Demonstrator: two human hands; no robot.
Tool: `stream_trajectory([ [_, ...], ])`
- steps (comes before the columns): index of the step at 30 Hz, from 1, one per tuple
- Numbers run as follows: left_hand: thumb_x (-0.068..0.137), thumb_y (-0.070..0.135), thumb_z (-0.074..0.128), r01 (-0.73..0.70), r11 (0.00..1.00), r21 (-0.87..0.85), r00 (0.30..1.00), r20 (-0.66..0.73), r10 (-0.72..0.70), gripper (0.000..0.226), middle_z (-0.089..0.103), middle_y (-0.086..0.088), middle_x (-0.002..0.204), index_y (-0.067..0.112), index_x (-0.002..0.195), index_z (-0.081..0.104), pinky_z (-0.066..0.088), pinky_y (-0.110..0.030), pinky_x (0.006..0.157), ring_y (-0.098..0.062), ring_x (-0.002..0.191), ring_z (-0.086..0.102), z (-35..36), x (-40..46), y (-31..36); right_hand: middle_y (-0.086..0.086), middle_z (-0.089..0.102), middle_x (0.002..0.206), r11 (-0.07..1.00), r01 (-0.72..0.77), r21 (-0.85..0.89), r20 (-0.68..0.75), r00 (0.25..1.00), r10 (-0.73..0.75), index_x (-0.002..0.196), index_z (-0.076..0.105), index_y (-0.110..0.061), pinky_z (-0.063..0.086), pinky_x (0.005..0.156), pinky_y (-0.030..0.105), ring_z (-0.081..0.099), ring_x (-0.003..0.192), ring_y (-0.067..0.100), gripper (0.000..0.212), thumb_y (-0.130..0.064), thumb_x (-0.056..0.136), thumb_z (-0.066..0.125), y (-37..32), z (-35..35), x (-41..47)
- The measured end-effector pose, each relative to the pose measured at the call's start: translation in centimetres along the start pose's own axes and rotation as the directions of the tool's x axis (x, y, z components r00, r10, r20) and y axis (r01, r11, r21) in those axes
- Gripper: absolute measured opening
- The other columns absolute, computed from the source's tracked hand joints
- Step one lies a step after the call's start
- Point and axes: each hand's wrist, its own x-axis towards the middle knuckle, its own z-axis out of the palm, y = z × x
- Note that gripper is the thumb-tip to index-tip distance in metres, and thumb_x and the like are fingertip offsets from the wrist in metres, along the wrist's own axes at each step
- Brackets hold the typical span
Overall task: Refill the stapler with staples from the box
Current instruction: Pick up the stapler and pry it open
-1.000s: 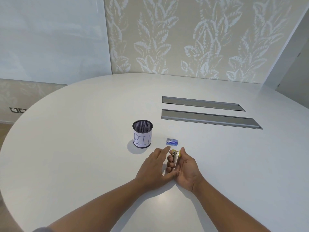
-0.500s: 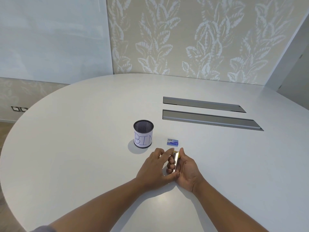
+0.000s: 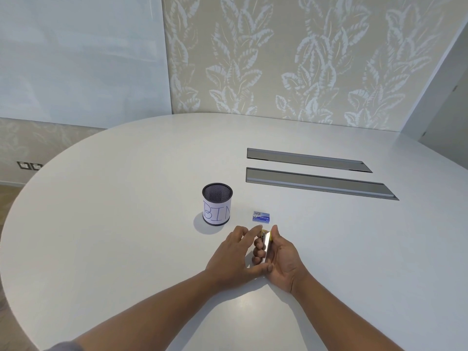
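Spreading wide and white under everything was the bench (image 3: 126,249), with two long metal slots (image 3: 319,183) set into it farther back. A mesh cup (image 3: 217,204) with a paper label stood left of centre, and just right of it lay the small blue staple box (image 3: 261,216), seemingly not yet opened and apart from both hands. Nearer the person, the right hand (image 3: 282,259) was curled round the stapler (image 3: 266,243), holding it on edge above the bench. The left hand (image 3: 236,252) had its fingers relaxed and apart, one fingertip reaching the stapler's front end. I judged the step to be opening the stapler. Next would come a careful prise to expose the tray, then a reach for the box.
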Motion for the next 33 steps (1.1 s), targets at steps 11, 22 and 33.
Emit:
stream_trajectory([
  [11, 0.084, 0.049, 0.057, 0.231, 0.832, -0.504, 0.97, 0.05, -0.239, 0.063, 0.054, 0.008, 0.104, 0.037, 0.143, 0.042, 0.05, -0.027, 0.078, -0.006, 0.072, 0.051, -1.3, 1.0, -0.9, -0.007, 0.053, 0.074, 0.46, 0.351, -0.816, 0.201, 0.918, -0.343, 0.11, 0.057, -0.03, 0.042, 0.056, 0.025, 0.047, 0.059, 0.009, 0.045, -0.07, 0.09, 0.055, 0.1, 0.3, 0.6],
  [22, 0.087, 0.006, 0.064, 0.206, 0.895, -0.395, 0.97, 0.205, -0.133, 0.067, 0.054, 0.0, 0.12, 0.033, 0.145, 0.047, 0.053, -0.024, 0.074, -0.01, 0.071, 0.054, -4.1, 1.9, -2.8, -0.01, 0.072, 0.098, -0.156, 0.311, -0.937, 0.348, 0.844, -0.408, 0.114, 0.064, -0.027, 0.054, 0.078, 0.034, 0.064, 0.085, 0.011, 0.032, -0.038, 0.085, 0.072, -0.3, -0.8, 0.8],
  [33, 0.077, 0.03, 0.081, 0.212, 0.928, -0.308, 0.968, 0.198, -0.155, 0.041, 0.062, 0.006, 0.075, 0.045, 0.111, 0.063, 0.048, -0.015, 0.066, -0.002, 0.063, 0.054, -3.9, 1.4, -3.4, -0.01, 0.071, 0.091, -0.264, 0.367, -0.892, 0.452, 0.753, -0.478, 0.108, 0.067, -0.031, 0.051, 0.074, 0.033, 0.061, 0.082, 0.011, 0.026, -0.046, 0.087, 0.07, 0.8, -1.4, 0.5],
])
